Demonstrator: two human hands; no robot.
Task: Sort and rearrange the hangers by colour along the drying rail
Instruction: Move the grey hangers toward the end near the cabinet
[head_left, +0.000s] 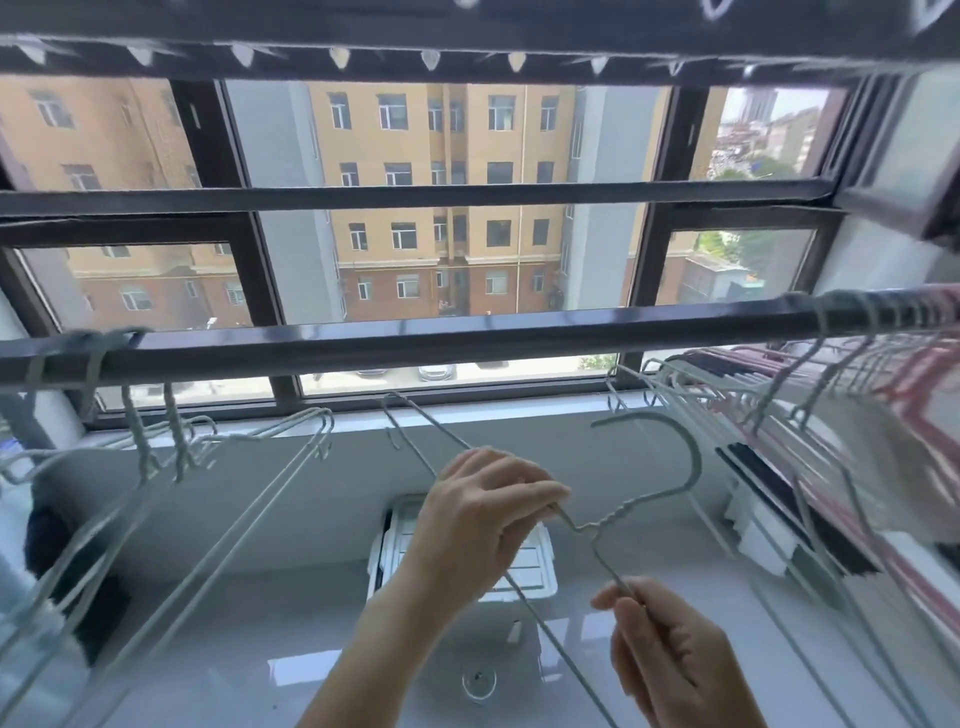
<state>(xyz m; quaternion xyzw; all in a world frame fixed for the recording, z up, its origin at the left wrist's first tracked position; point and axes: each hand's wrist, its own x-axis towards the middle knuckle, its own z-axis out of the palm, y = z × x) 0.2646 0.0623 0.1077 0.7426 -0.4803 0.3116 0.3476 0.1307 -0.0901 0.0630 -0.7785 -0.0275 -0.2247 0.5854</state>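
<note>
Both hands hold one pale grey wire hanger (655, 498) below the rail (467, 336), and its hook hangs free of the bar. The left hand (488, 514) has its fingers curled round one shoulder wire, just beside the twisted neck. The right hand (670, 654), lower down, pinches the other shoulder wire between thumb and fingertips. Grey hangers (179, 441) hang on the rail to the left. More grey and pink hangers (914, 374) crowd its right end.

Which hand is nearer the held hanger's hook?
Left. The left hand pinches the hanger just beside the hook; the right hand holds it lower down, farther off.
</note>
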